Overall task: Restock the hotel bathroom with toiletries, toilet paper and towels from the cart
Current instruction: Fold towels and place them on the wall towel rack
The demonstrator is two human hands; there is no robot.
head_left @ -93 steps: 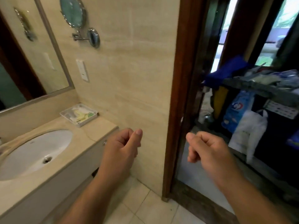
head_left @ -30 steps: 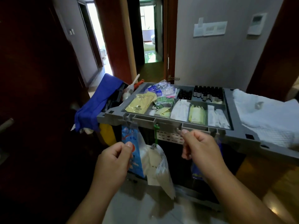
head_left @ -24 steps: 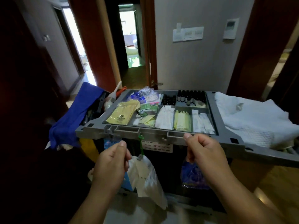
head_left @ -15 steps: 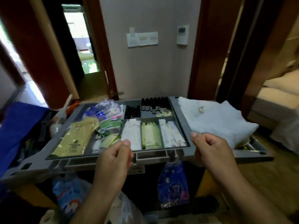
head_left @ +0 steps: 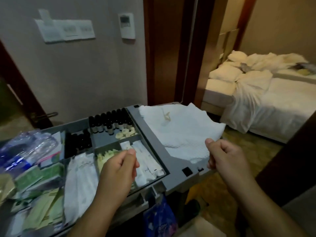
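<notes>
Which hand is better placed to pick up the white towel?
Probably the right hand: curled and empty, it hovers at the near edge of the white towel. The left hand is over the sachet compartments of the tray, farther away.

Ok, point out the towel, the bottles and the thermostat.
towel (head_left: 181,134), head view, middle of its top surface.
bottles (head_left: 111,122), head view, a dark bottle mid-row in the cart's back compartment.
thermostat (head_left: 126,25), head view, centre of its white casing on the wall.

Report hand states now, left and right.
Left hand: closed, fingers curled, holding nothing.
Right hand: closed, fingers curled, holding nothing.
</notes>
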